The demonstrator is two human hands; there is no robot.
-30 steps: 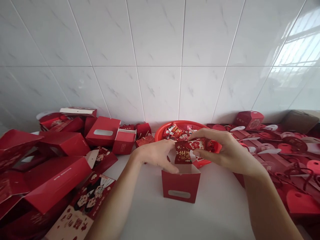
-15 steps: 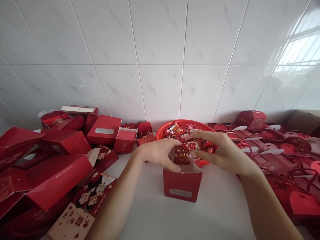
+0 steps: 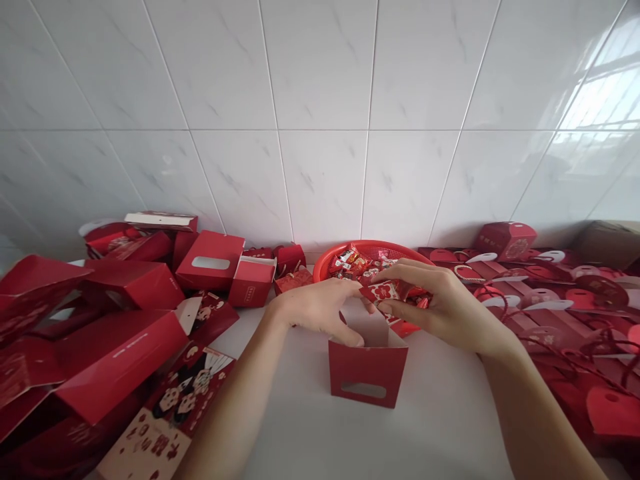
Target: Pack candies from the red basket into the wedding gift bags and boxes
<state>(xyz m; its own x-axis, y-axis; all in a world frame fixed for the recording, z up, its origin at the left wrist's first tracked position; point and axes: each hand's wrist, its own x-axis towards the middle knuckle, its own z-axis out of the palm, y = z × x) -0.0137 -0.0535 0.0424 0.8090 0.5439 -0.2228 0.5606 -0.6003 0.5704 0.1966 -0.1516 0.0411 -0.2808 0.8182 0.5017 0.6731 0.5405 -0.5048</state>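
A red paper box (image 3: 367, 373) with an oval window in its front stands upright on the table, its top open toward me. My left hand (image 3: 320, 310) is curved over the box's left side, thumb on the front rim and fingertips reaching to the far side. Just above the back of the opening, my right hand (image 3: 425, 300) pinches a small red-and-white candy packet (image 3: 383, 292) with a flower print. Left fingertips lie close to that packet; whether they touch it I cannot tell. Something dark shows low in the box's window.
Behind my hands, a red plastic basket (image 3: 327, 260) holds several wrapped candies. Red boxes (image 3: 210, 260) are heaped on the left beside flat printed cartons (image 3: 185, 393). Many red boxes with cord handles (image 3: 545, 313) crowd the right. A tiled wall (image 3: 320, 180) closes off the back.
A dark red packet above the box opening has dropped out of sight into the box. The flower-print packet stays in my right hand. My left hand has barely moved.
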